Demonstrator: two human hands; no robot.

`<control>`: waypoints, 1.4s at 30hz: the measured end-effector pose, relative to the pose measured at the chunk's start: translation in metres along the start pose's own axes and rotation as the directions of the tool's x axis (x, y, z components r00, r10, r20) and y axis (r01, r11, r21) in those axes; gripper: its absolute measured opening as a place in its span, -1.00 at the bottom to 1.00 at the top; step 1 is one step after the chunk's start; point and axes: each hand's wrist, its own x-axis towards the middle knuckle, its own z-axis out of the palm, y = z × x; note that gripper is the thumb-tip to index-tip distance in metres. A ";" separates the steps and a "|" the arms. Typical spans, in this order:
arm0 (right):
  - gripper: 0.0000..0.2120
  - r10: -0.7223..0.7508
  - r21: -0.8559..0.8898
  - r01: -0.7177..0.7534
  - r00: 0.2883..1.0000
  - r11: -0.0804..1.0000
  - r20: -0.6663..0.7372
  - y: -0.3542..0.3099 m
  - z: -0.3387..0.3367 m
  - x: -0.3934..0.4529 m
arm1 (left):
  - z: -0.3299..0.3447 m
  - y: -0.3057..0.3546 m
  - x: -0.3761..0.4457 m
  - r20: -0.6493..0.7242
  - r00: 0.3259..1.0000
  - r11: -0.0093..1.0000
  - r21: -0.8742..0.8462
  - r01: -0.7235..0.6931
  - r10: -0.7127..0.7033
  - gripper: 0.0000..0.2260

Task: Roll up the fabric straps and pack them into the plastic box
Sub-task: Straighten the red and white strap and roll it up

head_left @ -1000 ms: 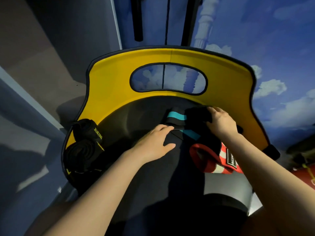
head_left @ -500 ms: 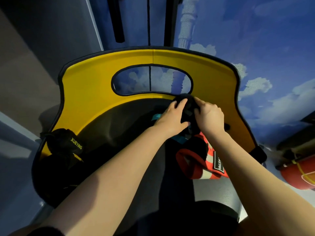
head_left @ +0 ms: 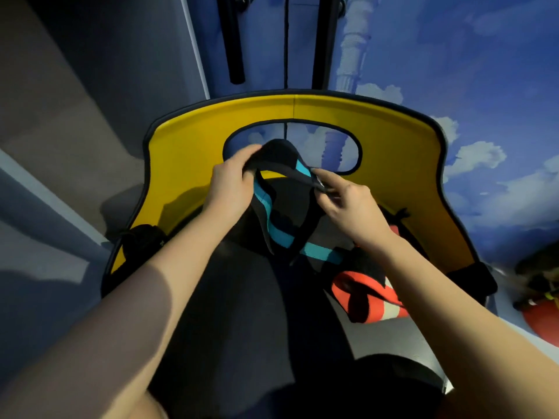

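Two bare forearms reach forward from the bottom edge over a dark seat (head_left: pixel 230 297). On the seat's right side, near the right forearm, lies a red strap (head_left: pixel 367 293) with white stripes, loosely looped. At the seat's left edge sits a black roll (head_left: pixel 142 241), dim and hard to make out.

Further on, both hands hold a black strap (head_left: pixel 282 213) with a teal stripe, lifted above the seat. The left hand (head_left: pixel 231 182) grips the strap's bunched upper end, fingers curled round the fabric. The right hand (head_left: pixel 344 201) pinches the strap's other end between thumb and fingertips. A short stretch of strap runs taut between the hands; the rest hangs down in a loop, and its tail trails onto the seat beside the red strap.

Behind the hands rises a curved yellow backrest (head_left: pixel 393 152) with a dark rim and an oval opening. Beyond it stands a blue wall (head_left: pixel 469 71) painted with white clouds. No plastic box is in view.
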 end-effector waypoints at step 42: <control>-0.86 0.273 0.757 -0.503 0.864 0.418 0.423 -0.018 0.021 0.006 | 0.017 -0.028 -0.032 0.284 0.880 0.733 -0.487 0.475 -0.382 -0.71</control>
